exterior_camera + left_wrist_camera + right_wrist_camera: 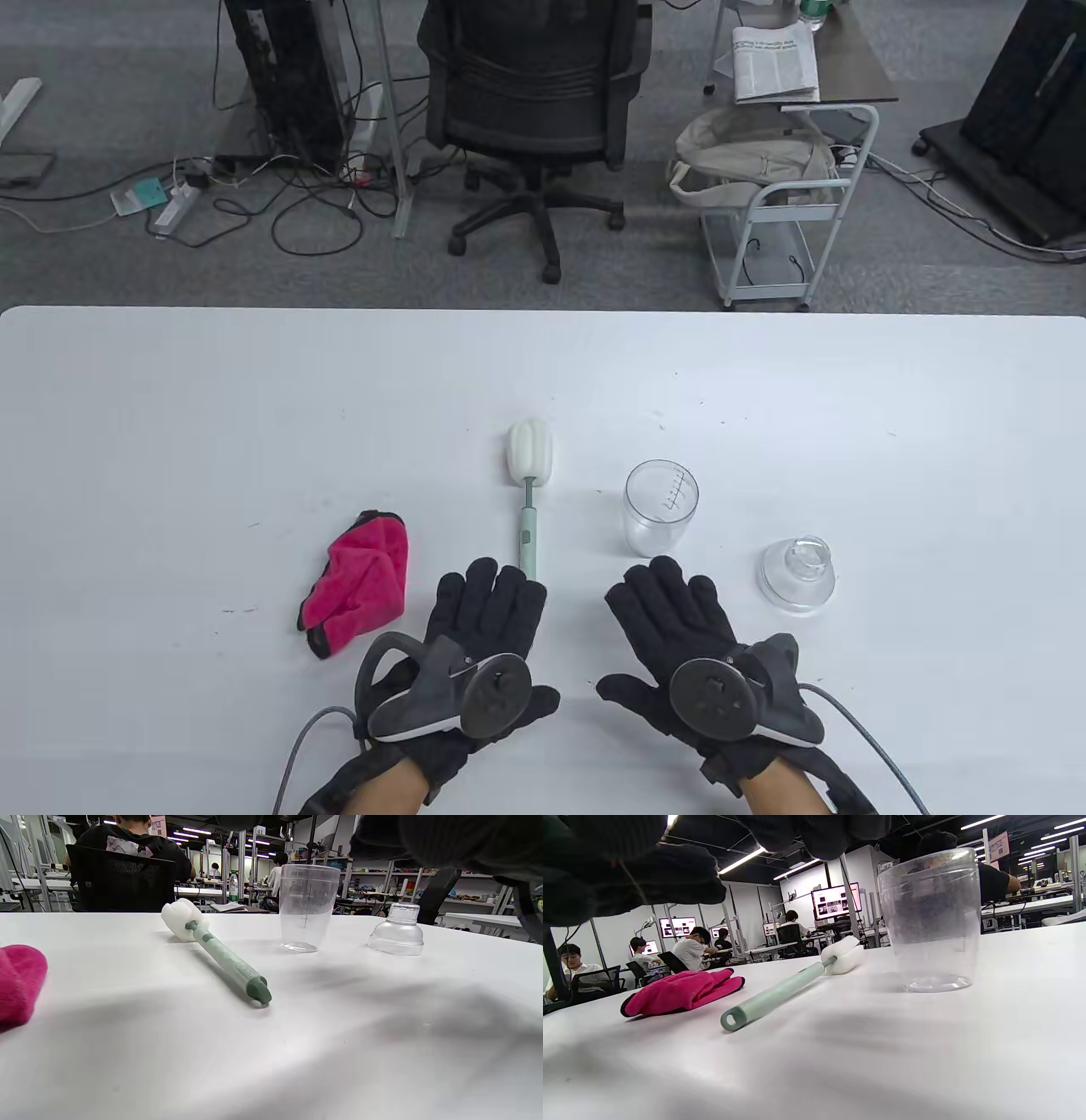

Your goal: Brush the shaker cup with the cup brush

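- Shaker cup (661,508) stands upright on the white worktop (170,441) in my table view, just past my right hand (679,632). The cup brush (530,501) lies flat to its left, white sponge end away from me and green handle end just by my left hand (488,620).
- Both hands lie flat with fingers spread out, palms down, holding nothing. A pink cloth (361,581) lies left of my left hand, and a clear lid (797,573) sits right of the cup.
- My left wrist view shows the cup brush (216,955) lying on the worktop, with the shaker cup (306,906) and lid (396,931) behind it to the right. A bit of pink cloth (19,982) shows at the left edge.
- My right wrist view shows the shaker cup (931,918) close by, empty and standing up. The cup brush (785,991) lies to its left, and the pink cloth (681,993) is past that. Dark glove fingers (628,870) hang at the top, touching nothing.
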Motion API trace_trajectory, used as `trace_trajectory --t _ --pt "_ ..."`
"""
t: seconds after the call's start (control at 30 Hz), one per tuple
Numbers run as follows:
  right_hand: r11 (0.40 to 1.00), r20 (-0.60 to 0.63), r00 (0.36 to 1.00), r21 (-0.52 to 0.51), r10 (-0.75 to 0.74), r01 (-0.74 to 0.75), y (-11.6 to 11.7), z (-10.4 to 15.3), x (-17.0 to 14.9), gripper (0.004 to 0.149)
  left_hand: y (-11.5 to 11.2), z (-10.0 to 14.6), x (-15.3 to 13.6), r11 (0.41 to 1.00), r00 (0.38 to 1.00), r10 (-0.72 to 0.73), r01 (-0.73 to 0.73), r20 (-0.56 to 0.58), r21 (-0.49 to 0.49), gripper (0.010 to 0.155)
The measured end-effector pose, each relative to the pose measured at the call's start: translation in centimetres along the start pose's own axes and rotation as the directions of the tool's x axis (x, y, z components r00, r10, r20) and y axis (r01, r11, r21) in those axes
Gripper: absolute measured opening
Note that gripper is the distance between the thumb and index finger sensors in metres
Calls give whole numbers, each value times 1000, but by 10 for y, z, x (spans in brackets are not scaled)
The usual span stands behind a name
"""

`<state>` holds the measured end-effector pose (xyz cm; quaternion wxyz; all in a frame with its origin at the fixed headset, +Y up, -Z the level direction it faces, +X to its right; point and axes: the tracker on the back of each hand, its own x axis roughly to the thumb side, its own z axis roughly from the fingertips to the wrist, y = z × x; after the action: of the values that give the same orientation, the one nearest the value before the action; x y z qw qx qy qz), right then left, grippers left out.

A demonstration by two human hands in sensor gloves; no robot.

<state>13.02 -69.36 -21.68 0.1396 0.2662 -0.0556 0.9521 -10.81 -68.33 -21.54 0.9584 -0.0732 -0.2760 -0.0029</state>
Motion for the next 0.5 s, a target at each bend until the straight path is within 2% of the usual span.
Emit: trace_trajectory --t 0.1,0.27,0.5 --pt "1000 -5 1000 5 -2 2 0 -1 0 81 -2 -1 -1 999 1000 5 -5 -9 -37 97" --pt "1000 -10 1000 -18 1 -1 1 -3 -1 83 -3 -2 -5 1000 999 -9 8 -47 -24 95" --pt "996 -26 1000 -92 4 -7 0 -5 -2 82 -5 -2 -9 994 985 -40 57 -166 96 83"
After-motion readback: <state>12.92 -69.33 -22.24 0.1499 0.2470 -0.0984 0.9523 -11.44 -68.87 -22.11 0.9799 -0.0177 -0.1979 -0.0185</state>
